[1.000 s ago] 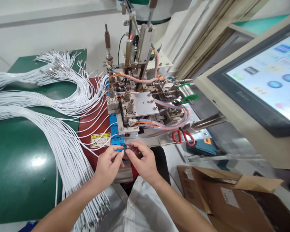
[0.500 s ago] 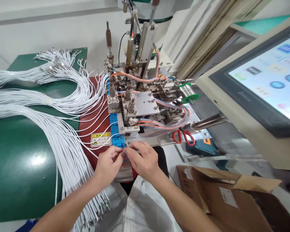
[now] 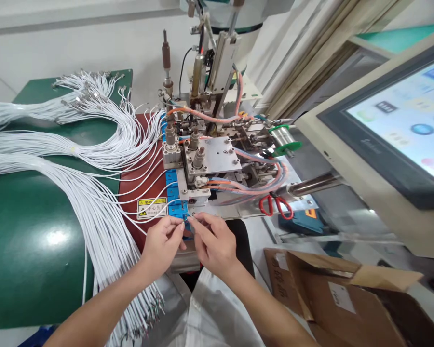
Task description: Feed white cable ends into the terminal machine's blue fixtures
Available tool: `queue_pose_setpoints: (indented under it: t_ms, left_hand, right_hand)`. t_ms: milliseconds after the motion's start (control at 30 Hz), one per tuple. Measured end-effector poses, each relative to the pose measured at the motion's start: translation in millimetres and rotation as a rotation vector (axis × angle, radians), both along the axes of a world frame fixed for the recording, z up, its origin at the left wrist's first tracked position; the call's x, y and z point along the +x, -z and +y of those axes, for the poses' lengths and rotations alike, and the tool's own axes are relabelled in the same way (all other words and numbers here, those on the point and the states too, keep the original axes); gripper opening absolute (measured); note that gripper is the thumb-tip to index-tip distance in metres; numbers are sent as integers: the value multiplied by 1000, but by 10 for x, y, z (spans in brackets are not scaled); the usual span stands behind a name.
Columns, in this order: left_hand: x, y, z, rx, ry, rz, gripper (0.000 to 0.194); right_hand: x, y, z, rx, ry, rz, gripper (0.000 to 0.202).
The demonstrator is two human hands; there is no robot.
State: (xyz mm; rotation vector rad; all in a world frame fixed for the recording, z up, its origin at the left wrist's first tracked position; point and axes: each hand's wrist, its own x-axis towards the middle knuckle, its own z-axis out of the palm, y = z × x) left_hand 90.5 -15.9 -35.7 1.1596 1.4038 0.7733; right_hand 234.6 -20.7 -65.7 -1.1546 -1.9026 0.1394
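Both hands meet at the near end of a row of blue clamp blocks (image 3: pixel 172 193) along the machine's edge. My left hand (image 3: pixel 163 243) is closed in a pinch on the end of a white cable (image 3: pixel 142 231), which runs under it from the left. Close against those fingertips, my right hand (image 3: pixel 215 241) has thumb and index drawn together at the cable's tip. Whatever lies between the right fingers is too small to make out. Other white cables lead from the big bundle (image 3: pixel 68 193) into the blue blocks.
Behind the blocks stands a machine (image 3: pixel 217 154) with air hoses and a wire spool (image 3: pixel 284 137). Red-handled scissors (image 3: pixel 276 206) lie on its plate. A touchscreen (image 3: pixel 401 115) juts in at right, above an open cardboard box (image 3: pixel 347 299). A warning label (image 3: pixel 152 207) marks the red surface.
The fingertips of both hands have shifted slightly at the near blue block, and the right index finger is straighter. The view has moved a little; the cables and machine look the same.
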Motion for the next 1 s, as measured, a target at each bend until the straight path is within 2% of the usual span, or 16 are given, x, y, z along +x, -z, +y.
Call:
queue_pose_setpoints:
  t_ms: [167,300,367,467,567,633,733,867,933,1000]
  left_hand:
    - [9,0,-5,-18,19,-19,13]
    - [14,-4,-12,-13,58,-16,11]
    - [6,-10,-11,-12,65,0,13]
    - [-15,-17,-7,4,75,27,17]
    - [-32,-11,-6,19,96,18,18]
    - [-33,0,-7,19,100,5,19]
    - [-25,22,-9,16,97,-5,20]
    - [-46,28,23,-29,105,4,21]
    - [-96,6,67,-36,161,62,20]
    - [-170,-26,126,46,249,206,16]
  right_hand:
    - [-8,5,-14,38,-19,-8,41]
    - [-48,-59,22,-87,-43,64,32]
    - [-69,-97,43,-236,11,238,28]
    - [-86,-137,71,-571,78,550,17]
    - [-89,-155,94,-875,21,763,12]
    - [-92,-161,103,-955,-14,840,14]
    - [-98,-163,98,-939,-8,829,14]
    - [-89,-119,81,-822,57,597,15]
    - [-68,-66,87,-737,89,469,16]
    - [-42,-3,104,-699,114,394,16]
